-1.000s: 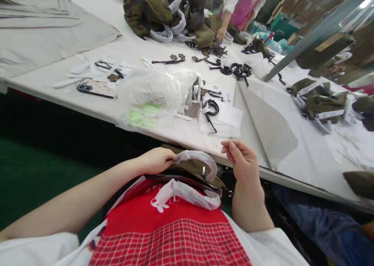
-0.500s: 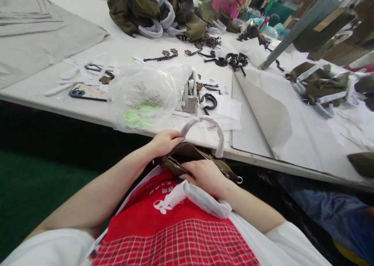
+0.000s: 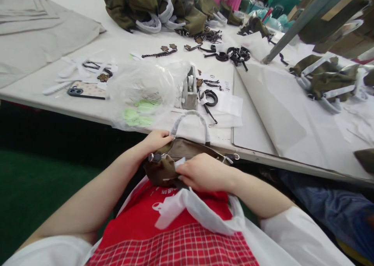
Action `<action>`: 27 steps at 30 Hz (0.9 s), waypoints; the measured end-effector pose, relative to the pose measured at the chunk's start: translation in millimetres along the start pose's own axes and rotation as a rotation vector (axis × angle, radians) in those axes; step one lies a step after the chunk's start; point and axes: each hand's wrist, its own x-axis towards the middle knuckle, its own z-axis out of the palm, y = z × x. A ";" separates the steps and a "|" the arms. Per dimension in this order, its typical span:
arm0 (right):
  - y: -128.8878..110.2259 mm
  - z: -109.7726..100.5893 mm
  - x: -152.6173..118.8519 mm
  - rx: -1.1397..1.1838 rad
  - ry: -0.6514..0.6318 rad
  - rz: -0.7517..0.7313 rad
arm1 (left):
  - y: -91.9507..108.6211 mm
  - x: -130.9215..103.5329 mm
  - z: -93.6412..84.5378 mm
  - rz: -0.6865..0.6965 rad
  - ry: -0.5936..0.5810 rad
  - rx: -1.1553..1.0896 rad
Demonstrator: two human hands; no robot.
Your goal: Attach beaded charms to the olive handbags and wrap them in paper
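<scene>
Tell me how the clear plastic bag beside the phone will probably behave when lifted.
The plastic bag should be floppy, as its thin film is crumpled. It looks light for its bulk, much of it seeming puffed up. The green pieces sit near one corner, so it may sag there.

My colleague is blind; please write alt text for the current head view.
An open olive bag is held before a white table, left hand at its rim, right hand at its near side; a phone and clear plastic bag lie beyond.
</scene>
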 end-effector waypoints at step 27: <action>8.3 51.4 -1.0 0.428 0.140 0.302 | 7.5 -6.2 28.5 -0.224 -0.109 -0.774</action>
